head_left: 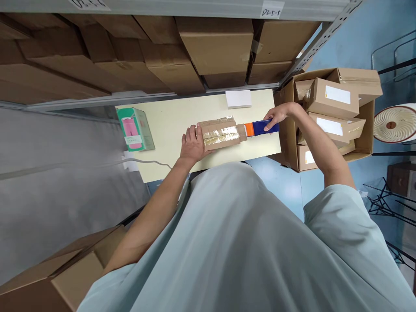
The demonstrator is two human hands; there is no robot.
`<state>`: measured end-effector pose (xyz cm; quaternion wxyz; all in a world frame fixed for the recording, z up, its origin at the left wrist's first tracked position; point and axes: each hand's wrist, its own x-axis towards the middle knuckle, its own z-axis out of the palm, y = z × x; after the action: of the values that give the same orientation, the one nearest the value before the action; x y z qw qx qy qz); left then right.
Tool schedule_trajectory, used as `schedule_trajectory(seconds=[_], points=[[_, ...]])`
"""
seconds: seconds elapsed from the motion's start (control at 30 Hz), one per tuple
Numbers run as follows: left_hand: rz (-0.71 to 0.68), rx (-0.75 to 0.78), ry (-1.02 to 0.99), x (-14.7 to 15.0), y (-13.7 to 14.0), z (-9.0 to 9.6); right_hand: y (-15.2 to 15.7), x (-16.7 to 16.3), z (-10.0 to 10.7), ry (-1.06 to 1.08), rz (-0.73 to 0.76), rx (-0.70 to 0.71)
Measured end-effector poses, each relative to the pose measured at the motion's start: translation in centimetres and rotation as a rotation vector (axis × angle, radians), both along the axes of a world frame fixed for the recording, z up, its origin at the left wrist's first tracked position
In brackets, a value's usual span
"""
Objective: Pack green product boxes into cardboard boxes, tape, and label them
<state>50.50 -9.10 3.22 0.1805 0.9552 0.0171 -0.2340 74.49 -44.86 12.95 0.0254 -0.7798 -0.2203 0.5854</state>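
One cardboard package point(221, 135), banded with shiny clear tape, lies near the middle of the pale yellow worktop point(175, 113) in the head view. The left hand point(192, 145) rests at the package's left end, its fingers extended rather than curled and its thumb along the near edge. The right hand point(278, 115) grips a dark blue and orange item point(263, 128) between thumb and fingers. That item's orange end meets the narrow flap at the package's right end; whether any of it sits inside cannot be made out.

Behind the package, near the far edge of the worktop, is a white box point(238, 99). A green box point(143, 129) with a pink picture stands at the left end, and a pale cable point(146, 161) runs across the near edge there. Just beyond the right end, an open carton point(286, 130) holds several smaller brown boxes point(334, 97) with white labels. Along the far side, a grey metal shelf point(195, 8) bears a row of large cardboard boxes point(216, 47). A white fan point(391, 125) is at the far right.
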Motion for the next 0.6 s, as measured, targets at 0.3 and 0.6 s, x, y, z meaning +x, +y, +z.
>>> schedule_trajectory(seconds=[0.3, 0.6], points=[[0.007, -0.007, 0.002, 0.0, -0.4, 0.2, 0.2, 1.2, -1.7, 0.047, -0.062, -0.022], [0.002, 0.004, -0.006, 0.0, -0.6, 0.0, 3.7, -1.5, -2.4, -0.073, 0.056, -0.139]])
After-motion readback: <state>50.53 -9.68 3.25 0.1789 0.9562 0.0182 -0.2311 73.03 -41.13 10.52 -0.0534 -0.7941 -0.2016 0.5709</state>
